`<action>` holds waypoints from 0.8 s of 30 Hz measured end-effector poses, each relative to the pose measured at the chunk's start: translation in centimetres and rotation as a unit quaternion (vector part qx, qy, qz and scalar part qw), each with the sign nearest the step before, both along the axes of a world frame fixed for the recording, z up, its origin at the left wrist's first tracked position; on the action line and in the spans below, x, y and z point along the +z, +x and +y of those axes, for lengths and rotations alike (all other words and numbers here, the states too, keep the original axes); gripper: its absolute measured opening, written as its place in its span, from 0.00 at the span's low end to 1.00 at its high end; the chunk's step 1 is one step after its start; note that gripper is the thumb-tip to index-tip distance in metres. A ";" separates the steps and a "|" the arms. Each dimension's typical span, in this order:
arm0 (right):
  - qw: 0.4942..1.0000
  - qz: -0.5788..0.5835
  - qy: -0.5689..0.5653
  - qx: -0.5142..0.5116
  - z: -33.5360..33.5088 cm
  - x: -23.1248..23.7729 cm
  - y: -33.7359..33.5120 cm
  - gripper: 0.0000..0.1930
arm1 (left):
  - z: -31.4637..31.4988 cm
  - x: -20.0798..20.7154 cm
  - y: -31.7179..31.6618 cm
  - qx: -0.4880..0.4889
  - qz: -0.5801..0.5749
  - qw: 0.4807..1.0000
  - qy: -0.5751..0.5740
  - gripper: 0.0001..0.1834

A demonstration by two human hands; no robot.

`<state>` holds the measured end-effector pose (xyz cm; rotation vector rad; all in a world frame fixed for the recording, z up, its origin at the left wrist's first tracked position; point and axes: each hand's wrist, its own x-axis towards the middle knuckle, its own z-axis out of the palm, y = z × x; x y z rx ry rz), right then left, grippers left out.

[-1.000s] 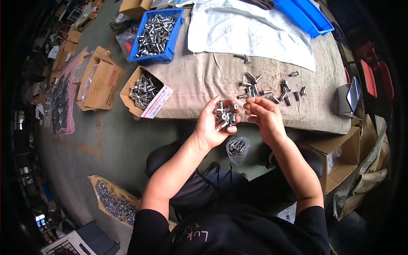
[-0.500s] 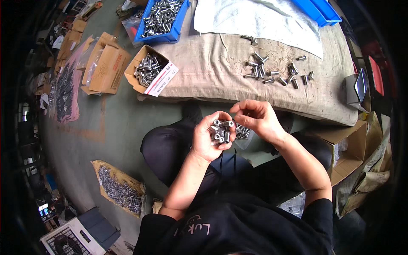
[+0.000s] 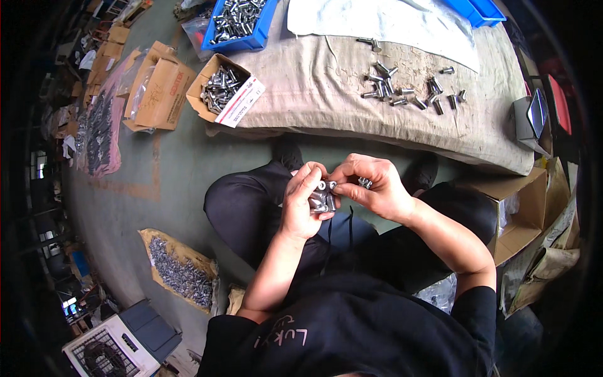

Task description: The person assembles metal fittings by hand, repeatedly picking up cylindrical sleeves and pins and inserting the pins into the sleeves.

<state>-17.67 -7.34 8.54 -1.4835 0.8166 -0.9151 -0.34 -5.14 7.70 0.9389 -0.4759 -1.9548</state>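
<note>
In front of my lap, my left hand (image 3: 298,204) is cupped around several shiny metal sleeves (image 3: 321,202), short hollow cylinders whose round open ends partly show. My right hand (image 3: 379,187) meets it from the right, thumb and forefinger closed at the end of one sleeve (image 3: 333,186) at the edge of that handful. More small metal parts (image 3: 365,183) show by the curled fingers of my right hand; whether it holds them I cannot tell. On the cloth-covered table (image 3: 301,94) lie loose flanged metal sleeves (image 3: 402,91) in a scattered group.
At the table's left stand an open carton (image 3: 202,88) and a blue bin (image 3: 242,44), both filled with metal parts. Another blue bin (image 3: 480,16) is at the far right. An open cardboard box (image 3: 524,207) sits by my right knee. Small parts lie on a brown sheet (image 3: 154,242) on the floor.
My right hand has moved left and down, its fingertips now meeting the sleeves in my left hand. My left thumb has closed over the handful. The table appears slightly higher in view.
</note>
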 end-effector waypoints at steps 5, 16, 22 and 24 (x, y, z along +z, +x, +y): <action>1.000 -0.028 0.011 0.008 0.5 -0.2 0.6 0.09 | 0.6 0.0 -0.3 -0.001 -0.045 0.999 -0.012 0.17; 0.996 0.031 -0.086 0.000 0.9 -1.3 0.9 0.08 | 1.3 0.2 0.2 -0.027 -0.094 0.994 0.037 0.26; 0.992 -0.062 0.112 0.010 1.8 -1.7 1.0 0.07 | 2.1 -0.1 0.5 -0.043 -0.043 0.997 0.037 0.26; 0.941 -0.166 0.294 0.028 1.8 -1.6 0.8 0.07 | 2.1 -0.1 1.0 -0.023 0.020 0.997 0.069 0.24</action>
